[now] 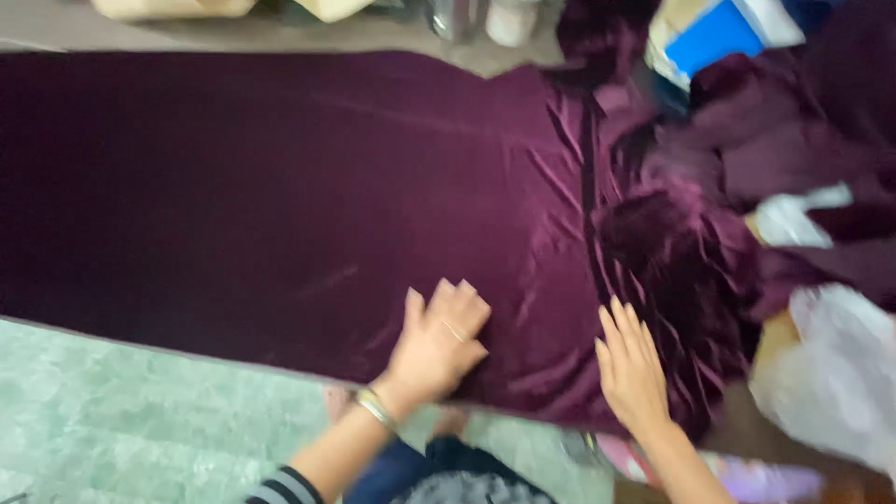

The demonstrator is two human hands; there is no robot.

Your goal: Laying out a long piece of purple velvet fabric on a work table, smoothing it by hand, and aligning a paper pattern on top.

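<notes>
1. Cloth: dark purple, velvety sheen. Spread flat over left + centre of frame, near edge running along lower left to bottom centre. Smooth at left; creased and bunched toward right.

2. Left hand: lower centre, palm down, flat on cloth near its near edge. Fingers partly spread, tips curled a little; nothing pinched. Ring on one finger. Bangle at wrist. Striped cuff at bottom edge of frame.

3. Right hand: lower centre-right, palm down on cloth, fingers straight and close together, pointing to top of frame. Grips nothing. Lies just beside the bunched part, apart from left hand.

4. Bunch: rumpled purple folds, right of centre, same stuff as cloth. More purple fabric heaped at upper right; can't tell if one piece or several.

5. Rug: pale green, lower left, under near edge of cloth.

6. Plastic bag: white, translucent, lower right, by the bunch.

7. White scrap: right side, on the purple heap; kind unclear, blurred.

8. Blue item: flat, w/ white border, top right, partly under fabric.

9. Misc. at top edge: beige shapes upper left, pale containers top centre; too blurred to ID.
</notes>
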